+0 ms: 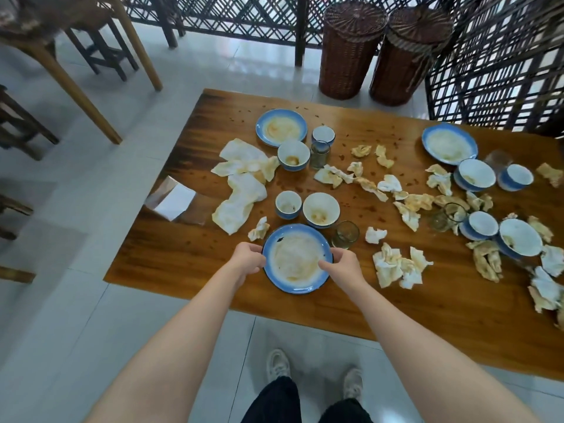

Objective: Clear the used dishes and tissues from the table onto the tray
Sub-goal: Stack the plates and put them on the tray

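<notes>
A dirty blue-rimmed plate (pixel 294 261) lies near the front edge of the wooden table (pixel 171 261). My left hand (pixel 248 259) grips its left rim and my right hand (pixel 343 264) grips its right rim. Just behind it stand a white bowl (pixel 321 209), a small cup (pixel 287 203) and a glass (pixel 345 234). Farther back sit another plate (pixel 280 127), a bowl (pixel 293 155) and a cup (pixel 323 134). Stained crumpled tissues (pixel 241 190) lie scattered over the table. No tray is in view.
More plates, bowls and glasses cluster at the right end, among them a plate (pixel 449 143) and a bowl (pixel 520 237). A clear wrapper (pixel 175 198) lies at the left edge. Two wicker baskets (pixel 351 47) and a lattice screen stand behind; wooden chairs (pixel 61 50) to the left.
</notes>
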`<state>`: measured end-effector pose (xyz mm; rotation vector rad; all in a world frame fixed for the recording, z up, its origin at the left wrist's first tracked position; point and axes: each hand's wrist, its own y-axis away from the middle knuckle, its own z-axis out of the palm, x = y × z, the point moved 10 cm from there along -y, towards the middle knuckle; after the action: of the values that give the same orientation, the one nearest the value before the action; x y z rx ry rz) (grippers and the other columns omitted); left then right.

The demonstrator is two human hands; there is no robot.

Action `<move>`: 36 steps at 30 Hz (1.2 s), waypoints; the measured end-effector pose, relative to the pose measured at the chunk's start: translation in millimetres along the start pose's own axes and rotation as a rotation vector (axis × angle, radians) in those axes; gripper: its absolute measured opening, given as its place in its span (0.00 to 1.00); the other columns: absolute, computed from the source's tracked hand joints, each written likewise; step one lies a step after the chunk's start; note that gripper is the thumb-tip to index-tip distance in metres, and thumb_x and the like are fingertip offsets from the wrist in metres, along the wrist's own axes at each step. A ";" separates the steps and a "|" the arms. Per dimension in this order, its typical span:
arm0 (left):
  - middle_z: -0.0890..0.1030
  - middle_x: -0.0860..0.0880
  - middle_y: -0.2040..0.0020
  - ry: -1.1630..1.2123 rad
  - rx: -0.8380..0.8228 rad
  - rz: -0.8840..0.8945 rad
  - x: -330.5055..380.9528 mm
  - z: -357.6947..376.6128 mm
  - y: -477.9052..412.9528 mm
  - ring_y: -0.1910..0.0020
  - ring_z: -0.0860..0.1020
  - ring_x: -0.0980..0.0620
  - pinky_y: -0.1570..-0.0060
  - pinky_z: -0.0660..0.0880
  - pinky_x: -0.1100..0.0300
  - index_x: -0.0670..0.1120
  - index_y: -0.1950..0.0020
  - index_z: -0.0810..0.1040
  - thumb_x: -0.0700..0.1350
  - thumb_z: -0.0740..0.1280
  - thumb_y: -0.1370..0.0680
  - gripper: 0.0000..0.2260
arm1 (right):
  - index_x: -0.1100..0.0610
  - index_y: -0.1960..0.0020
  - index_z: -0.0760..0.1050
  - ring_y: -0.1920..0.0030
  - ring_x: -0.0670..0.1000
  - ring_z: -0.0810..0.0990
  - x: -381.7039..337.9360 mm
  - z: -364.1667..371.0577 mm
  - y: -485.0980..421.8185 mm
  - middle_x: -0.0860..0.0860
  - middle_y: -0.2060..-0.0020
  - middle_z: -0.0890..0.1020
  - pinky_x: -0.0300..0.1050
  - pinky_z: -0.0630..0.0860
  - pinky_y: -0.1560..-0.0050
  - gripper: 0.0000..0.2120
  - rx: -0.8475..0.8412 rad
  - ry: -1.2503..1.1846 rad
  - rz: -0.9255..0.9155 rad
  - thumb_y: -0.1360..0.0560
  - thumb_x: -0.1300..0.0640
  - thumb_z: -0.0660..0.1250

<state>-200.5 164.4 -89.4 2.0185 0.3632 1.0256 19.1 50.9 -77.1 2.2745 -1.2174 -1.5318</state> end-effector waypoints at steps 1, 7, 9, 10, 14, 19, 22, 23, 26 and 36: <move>0.73 0.42 0.34 -0.005 -0.005 -0.004 0.1 -0.9 -2.5 0.36 0.72 0.45 0.40 0.74 0.53 0.41 0.32 0.70 0.30 0.67 0.26 0.23 | 0.61 0.34 0.73 0.47 0.46 0.74 0.3 0.5 -1.5 0.53 0.41 0.78 0.35 0.73 0.54 0.22 0.006 0.003 -0.001 0.27 0.59 0.70; 0.73 0.43 0.35 -0.030 -0.033 -0.015 0.7 -0.9 -12.9 0.43 0.72 0.48 0.38 0.74 0.52 0.42 0.33 0.71 0.31 0.68 0.26 0.23 | 0.59 0.33 0.71 0.39 0.50 0.74 4.6 0.1 -4.9 0.53 0.37 0.76 0.39 0.71 0.49 0.24 0.010 0.012 0.037 0.27 0.57 0.72; 0.72 0.43 0.34 -0.040 -0.042 -0.021 0.4 -0.8 -13.2 0.40 0.72 0.47 0.38 0.74 0.52 0.42 0.32 0.70 0.31 0.67 0.26 0.23 | 0.58 0.31 0.70 0.35 0.52 0.73 5.2 0.9 -5.3 0.53 0.35 0.75 0.41 0.72 0.46 0.26 -0.011 0.016 0.042 0.27 0.56 0.72; 0.72 0.43 0.34 -0.043 -0.046 -0.028 0.4 -0.8 -12.9 0.38 0.72 0.46 0.38 0.74 0.52 0.43 0.32 0.70 0.32 0.68 0.26 0.23 | 0.58 0.31 0.69 0.34 0.52 0.72 5.8 1.5 -5.2 0.53 0.34 0.74 0.42 0.72 0.44 0.26 -0.025 0.025 0.044 0.27 0.56 0.72; 0.71 0.43 0.33 -0.018 -0.034 -0.029 8.9 -3.0 -9.2 0.35 0.72 0.44 0.41 0.73 0.53 0.43 0.32 0.70 0.33 0.67 0.24 0.21 | 0.56 0.32 0.70 0.34 0.52 0.72 0.5 0.0 -3.3 0.52 0.34 0.73 0.43 0.72 0.40 0.24 -0.059 0.114 0.014 0.26 0.57 0.70; 0.69 0.44 0.29 0.067 -0.072 0.110 52.4 3.9 3.2 0.34 0.71 0.45 0.42 0.73 0.54 0.43 0.30 0.70 0.31 0.65 0.25 0.23 | 0.56 0.38 0.76 0.43 0.49 0.76 -18.4 -34.3 -3.9 0.51 0.41 0.79 0.41 0.74 0.46 0.16 0.061 0.048 -0.024 0.26 0.58 0.69; 0.74 0.44 0.34 0.091 -0.125 0.195 84.8 16.3 18.8 0.43 0.75 0.48 0.49 0.72 0.56 0.44 0.32 0.73 0.32 0.65 0.25 0.21 | 0.54 0.44 0.78 0.52 0.46 0.77 -32.7 -66.1 -6.7 0.51 0.48 0.81 0.34 0.73 0.58 0.11 0.137 0.003 -0.059 0.26 0.59 0.69; 0.75 0.43 0.35 0.105 -0.135 0.222 95.3 20.9 23.4 0.43 0.75 0.47 0.51 0.72 0.56 0.44 0.33 0.73 0.32 0.65 0.24 0.21 | 0.53 0.45 0.78 0.53 0.45 0.77 -36.9 -77.4 -8.2 0.50 0.50 0.81 0.34 0.73 0.60 0.10 0.158 -0.006 -0.068 0.26 0.59 0.69; 0.76 0.43 0.36 0.116 -0.146 0.273 125.0 35.2 35.2 0.38 0.75 0.45 0.48 0.74 0.55 0.44 0.32 0.73 0.32 0.64 0.23 0.20 | 0.52 0.45 0.77 0.55 0.44 0.78 -45.9 -112.5 -15.7 0.50 0.52 0.81 0.35 0.74 0.61 0.10 0.199 -0.033 -0.078 0.26 0.58 0.69; 0.79 0.46 0.40 0.093 -0.170 0.372 222.2 118.9 38.9 0.41 0.76 0.47 0.57 0.73 0.60 0.46 0.35 0.76 0.30 0.65 0.25 0.21 | 0.51 0.46 0.76 0.58 0.41 0.77 -43.7 -244.6 -69.3 0.45 0.57 0.80 0.34 0.72 0.63 0.11 0.279 -0.111 -0.136 0.27 0.59 0.70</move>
<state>26.4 201.8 20.7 1.9272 -0.0570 1.3333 252.2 52.0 33.4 2.5226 -1.4124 -1.6454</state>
